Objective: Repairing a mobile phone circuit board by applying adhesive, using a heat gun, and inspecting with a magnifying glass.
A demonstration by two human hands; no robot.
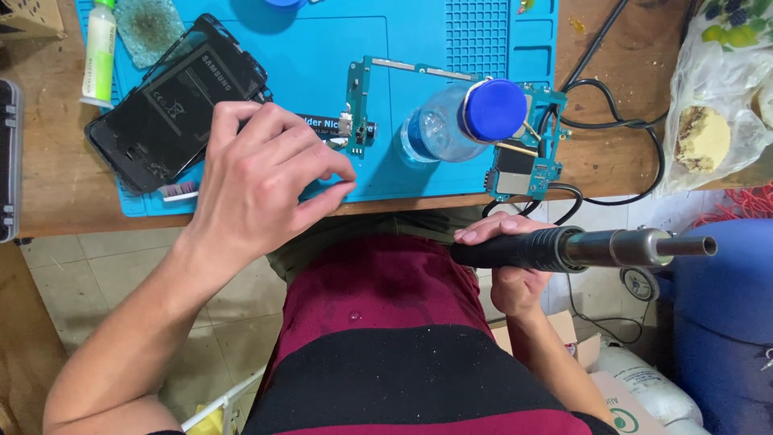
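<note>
The right hand (pixel 515 274) is gripping a black hot-air handpiece (pixel 580 248), its long axis running left to right, metal nozzle pointing right, off the near table edge. The left hand (pixel 262 173) is resting loosely curled and empty on the blue mat (pixel 403 173), nearer the small green circuit board (pixel 357 109) lying just beyond its fingertips.

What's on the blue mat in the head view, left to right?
Green-capped tube → opened black phone → left hand → small green board → clear bottle with blue cap → larger circuit board.
</note>
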